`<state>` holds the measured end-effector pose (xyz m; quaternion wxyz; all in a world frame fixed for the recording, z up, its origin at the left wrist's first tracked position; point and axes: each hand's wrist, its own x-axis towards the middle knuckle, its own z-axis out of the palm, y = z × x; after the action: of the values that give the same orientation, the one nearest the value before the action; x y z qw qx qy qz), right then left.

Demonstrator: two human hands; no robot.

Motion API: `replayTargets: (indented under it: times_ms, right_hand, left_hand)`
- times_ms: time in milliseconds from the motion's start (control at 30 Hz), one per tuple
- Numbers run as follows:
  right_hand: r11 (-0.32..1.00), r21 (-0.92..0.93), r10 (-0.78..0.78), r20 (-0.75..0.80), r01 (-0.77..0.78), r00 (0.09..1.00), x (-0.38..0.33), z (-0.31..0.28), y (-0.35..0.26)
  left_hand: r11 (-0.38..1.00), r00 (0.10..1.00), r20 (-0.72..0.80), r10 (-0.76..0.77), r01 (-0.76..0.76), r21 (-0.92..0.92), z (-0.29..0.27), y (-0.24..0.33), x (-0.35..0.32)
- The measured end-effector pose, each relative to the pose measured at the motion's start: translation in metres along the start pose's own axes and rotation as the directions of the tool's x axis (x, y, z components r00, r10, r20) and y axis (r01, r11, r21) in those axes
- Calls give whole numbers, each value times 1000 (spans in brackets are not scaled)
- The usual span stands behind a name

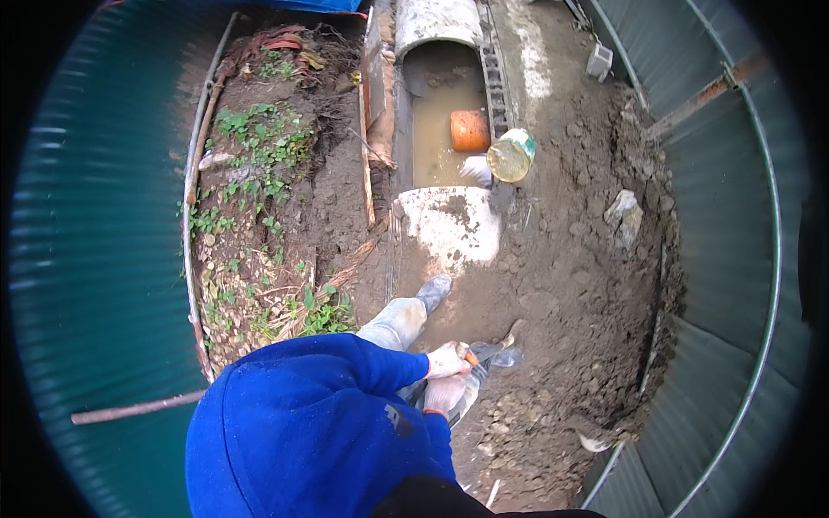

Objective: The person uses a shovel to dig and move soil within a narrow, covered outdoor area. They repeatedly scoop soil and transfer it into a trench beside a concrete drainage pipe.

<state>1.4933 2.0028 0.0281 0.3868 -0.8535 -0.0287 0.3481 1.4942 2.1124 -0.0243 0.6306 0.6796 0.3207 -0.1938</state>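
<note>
My left hand, in a pale work glove, is closed around an orange-handled tool. From the handle a dark, muddy end seems to point away to the right, its outline hard to make out against my boot. Close below it is my right hand, gloved too, with an orange cuff; its fingers are hidden, and whether it grips the handle I cannot tell. Both blue sleeves reach forward over my muddy trousers. One grey boot stands on the mud near a whitish, mud-smeared slab.
Beyond the slab lies a trench of murky water under a concrete arch. An orange container sits in it, with a clear plastic jug by its right edge. Corrugated metal fences flank both sides. Rubble and a rock lie right.
</note>
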Motion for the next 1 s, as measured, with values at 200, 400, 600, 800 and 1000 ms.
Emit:
replayTargets:
  times_ms: [200,400,600,800,1000]
  right_hand:
    - [897,-340,378,263,-281,887,46,101,-44]
    - [949,51,258,437,-311,862,44,143,36]
    - [554,385,672,315,-738,670,111,162,192]
    - [17,734,729,456,-679,511,241,235,325]
    - [-297,950,767,299,-99,568,321,285,394]
  left_hand:
    - [927,902,-221,-372,374,-37,-79,-101,18]
    - [753,655,-373,-656,603,-265,-146,-202,30]
    - [816,628,-720,-296,558,151,-164,-249,47]
    - [900,564,-737,-372,413,-139,-212,-346,84]
    - [930,507,-792,-340,308,-202,-191,-383,65]
